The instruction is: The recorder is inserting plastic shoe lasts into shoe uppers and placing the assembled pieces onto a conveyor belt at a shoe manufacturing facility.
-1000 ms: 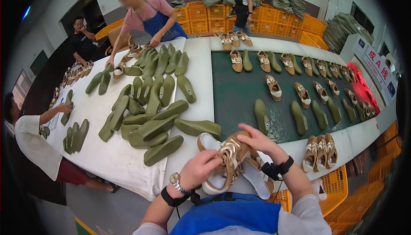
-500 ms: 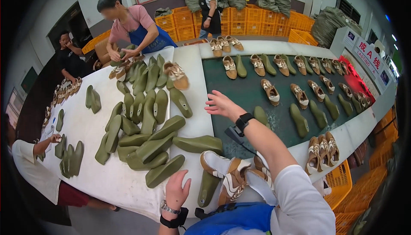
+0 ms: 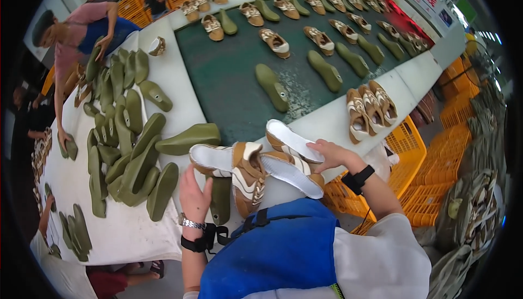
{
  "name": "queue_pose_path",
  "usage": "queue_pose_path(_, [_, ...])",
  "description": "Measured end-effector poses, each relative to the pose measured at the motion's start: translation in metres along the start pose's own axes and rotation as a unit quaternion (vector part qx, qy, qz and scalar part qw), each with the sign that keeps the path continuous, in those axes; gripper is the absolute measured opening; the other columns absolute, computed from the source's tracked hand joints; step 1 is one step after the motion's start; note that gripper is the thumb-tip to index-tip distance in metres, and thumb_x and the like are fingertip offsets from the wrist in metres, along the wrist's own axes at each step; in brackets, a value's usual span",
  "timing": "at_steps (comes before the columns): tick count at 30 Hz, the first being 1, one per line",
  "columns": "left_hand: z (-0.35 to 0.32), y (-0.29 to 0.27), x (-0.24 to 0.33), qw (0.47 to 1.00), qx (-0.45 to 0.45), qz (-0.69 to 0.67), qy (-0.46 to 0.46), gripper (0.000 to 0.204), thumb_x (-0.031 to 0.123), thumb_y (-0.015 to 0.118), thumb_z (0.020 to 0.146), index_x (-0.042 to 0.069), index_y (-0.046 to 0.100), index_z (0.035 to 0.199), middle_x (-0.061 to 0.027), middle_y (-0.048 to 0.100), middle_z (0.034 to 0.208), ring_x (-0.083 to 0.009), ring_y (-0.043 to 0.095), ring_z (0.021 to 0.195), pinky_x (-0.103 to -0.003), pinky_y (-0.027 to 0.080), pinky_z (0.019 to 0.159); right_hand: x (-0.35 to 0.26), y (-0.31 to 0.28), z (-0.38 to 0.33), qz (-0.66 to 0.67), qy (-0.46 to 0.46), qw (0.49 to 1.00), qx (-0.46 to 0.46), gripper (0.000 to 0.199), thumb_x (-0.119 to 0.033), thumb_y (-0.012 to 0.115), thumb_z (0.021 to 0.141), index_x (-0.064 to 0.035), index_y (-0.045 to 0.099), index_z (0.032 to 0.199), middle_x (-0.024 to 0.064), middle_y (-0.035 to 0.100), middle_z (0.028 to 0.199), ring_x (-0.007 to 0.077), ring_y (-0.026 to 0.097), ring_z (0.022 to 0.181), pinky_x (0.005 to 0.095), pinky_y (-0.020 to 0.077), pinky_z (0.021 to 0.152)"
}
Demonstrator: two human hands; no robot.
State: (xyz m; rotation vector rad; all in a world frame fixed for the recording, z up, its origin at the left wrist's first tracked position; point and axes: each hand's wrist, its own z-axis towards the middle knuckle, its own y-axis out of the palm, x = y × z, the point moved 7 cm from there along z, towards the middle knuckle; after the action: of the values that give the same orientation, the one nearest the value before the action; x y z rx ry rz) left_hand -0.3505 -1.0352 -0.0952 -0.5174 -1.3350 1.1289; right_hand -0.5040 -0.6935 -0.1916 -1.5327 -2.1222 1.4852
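Several tan and white shoe uppers with pale undersides lie in a loose pile on the white table in front of me. My left hand [image 3: 195, 196] is open, fingers apart, beside the left shoe upper [image 3: 213, 158]. Under that upper, a green shoe last [image 3: 220, 201] is partly covered. My right hand [image 3: 331, 156] has its fingers and thumb at the end of another shoe upper [image 3: 291, 140], seemingly gripping its edge. Between the hands, one upper [image 3: 248, 174] stands on its side, and another [image 3: 294, 174] lies sole side up.
Green lasts [image 3: 133, 160] are heaped on the left. A dark green belt [image 3: 218, 86] carries rows of shoes and lasts. Three shoes [image 3: 371, 109] stand at its near edge. Orange crates [image 3: 408, 154] are on the right. A person in pink [image 3: 81, 34] handles lasts across the table.
My right hand has drawn back from the belt to the uppers. My left hand has moved up beside them. The view has turned right. A lone shoe across the table has moved farther off.
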Motion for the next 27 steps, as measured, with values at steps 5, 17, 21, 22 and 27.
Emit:
queue_pose_path(5, [0.024, 0.006, 0.074, 0.988, -0.003, -0.036, 0.153, 0.050, 0.006, 0.066, 0.069, 0.002, 0.047, 0.115, -0.0181, 0.050, 0.108, -0.0359, 0.049, 0.099, -0.040, 0.042, 0.084, 0.040, 0.014, -0.014, 0.264, -0.047, 0.949, 0.165, 0.066, -0.027, 0.073, 0.071, -0.0061, 0.043, 0.126, 0.0133, 0.052, 0.116, 0.0197, 0.053, 0.100, 0.0318, 0.0429, 0.086])
queue_pose_path(17, [0.080, -0.001, 0.101, 0.979, -0.048, -0.138, 0.139, 0.042, 0.006, 0.061, 0.070, 0.005, 0.052, 0.111, -0.0112, 0.059, 0.093, -0.0255, 0.057, 0.076, -0.030, 0.046, 0.064, -0.077, -0.149, -0.037, 0.623, -0.152, 0.762, 0.093, 0.044, -0.029, 0.056, 0.085, -0.0060, 0.049, 0.122, 0.0036, 0.062, 0.087, 0.0082, 0.056, 0.071, 0.0214, 0.0469, 0.063])
queue_pose_path(21, [0.104, 0.031, -0.011, 0.847, -0.123, -0.476, -0.202, 0.036, 0.019, 0.059, 0.078, -0.002, 0.053, 0.107, -0.0073, 0.059, 0.099, -0.0139, 0.056, 0.090, -0.027, 0.045, 0.080, -0.039, -0.086, -0.008, 0.364, -0.116, 0.919, 0.092, 0.046, -0.022, 0.060, 0.084, -0.0073, 0.045, 0.126, 0.0038, 0.061, 0.090, 0.0092, 0.057, 0.075, 0.0230, 0.0467, 0.066])
queue_pose_path(22, [0.123, 0.023, -0.020, 0.810, -0.118, -0.529, -0.222, 0.040, 0.023, 0.059, 0.079, 0.000, 0.051, 0.111, -0.0080, 0.059, 0.101, -0.0146, 0.057, 0.089, -0.028, 0.045, 0.080, -0.019, -0.048, 0.000, 0.315, -0.143, 0.934, 0.091, 0.047, -0.020, 0.062, 0.083, -0.0061, 0.046, 0.125, 0.0033, 0.060, 0.091, 0.0088, 0.056, 0.079, 0.0238, 0.0459, 0.070])
queue_pose_path(27, [0.199, -0.070, -0.132, 0.778, 0.143, -0.494, -0.362, 0.064, 0.044, 0.061, 0.079, 0.015, 0.036, 0.131, -0.0054, 0.051, 0.115, -0.0179, 0.044, 0.108, -0.047, 0.036, 0.088, -0.046, 0.022, -0.020, 0.180, -0.140, 0.967, 0.117, 0.069, -0.031, 0.072, 0.070, -0.0076, 0.042, 0.128, 0.0139, 0.060, 0.095, 0.0255, 0.058, 0.085, 0.0350, 0.0463, 0.078])
